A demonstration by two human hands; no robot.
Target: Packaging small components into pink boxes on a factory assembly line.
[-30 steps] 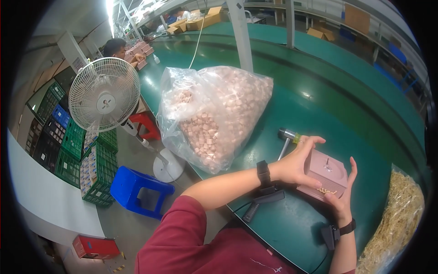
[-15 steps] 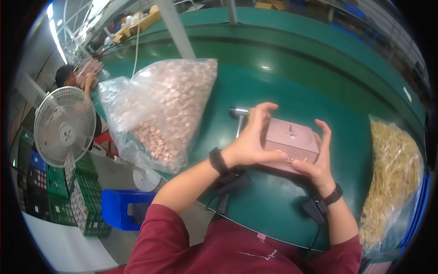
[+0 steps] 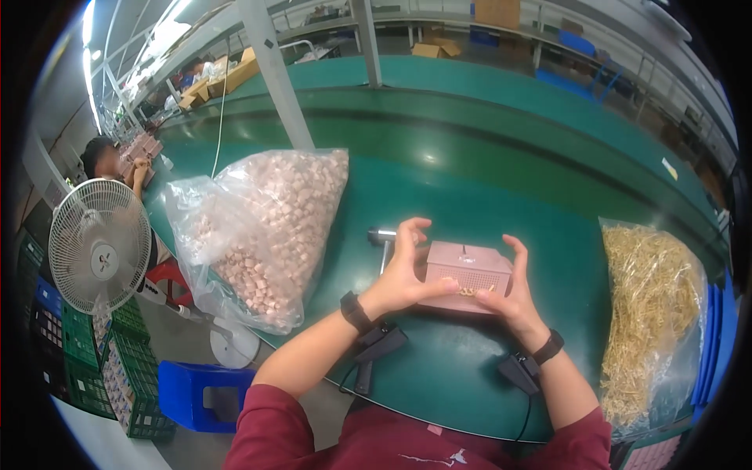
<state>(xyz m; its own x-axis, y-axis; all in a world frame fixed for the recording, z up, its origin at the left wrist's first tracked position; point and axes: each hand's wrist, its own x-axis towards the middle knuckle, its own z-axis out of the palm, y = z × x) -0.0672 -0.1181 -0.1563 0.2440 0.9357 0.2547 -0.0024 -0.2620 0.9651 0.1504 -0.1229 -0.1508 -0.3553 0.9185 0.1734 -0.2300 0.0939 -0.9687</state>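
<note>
A pink box [image 3: 470,266] with a perforated front and a small metal post on top stands on the green table between my hands. My left hand [image 3: 401,274] grips its left side, with the thumb along the lower front and a finger raised beside the top. My right hand [image 3: 517,294] grips the right side, its thumb also at the front edge. Small gold-coloured metal pieces [image 3: 468,291] lie between the two thumb tips. Just behind my left hand lies a hammer [image 3: 382,235], its handle partly hidden. The fingers behind the box are out of sight.
A large clear bag of small pink pieces [image 3: 274,227] sits left on the table [image 3: 470,188]. At right lies a bag of gold-coloured pieces [image 3: 646,321]. A white fan [image 3: 102,247], a blue stool [image 3: 196,395] and green crates [image 3: 133,384] stand left. Another person [image 3: 102,160] works at far left.
My view has tilted up, showing more of the far benches; the whole scene sits lower and slightly left. Both hands stay around the pink box in nearly the same pose.
</note>
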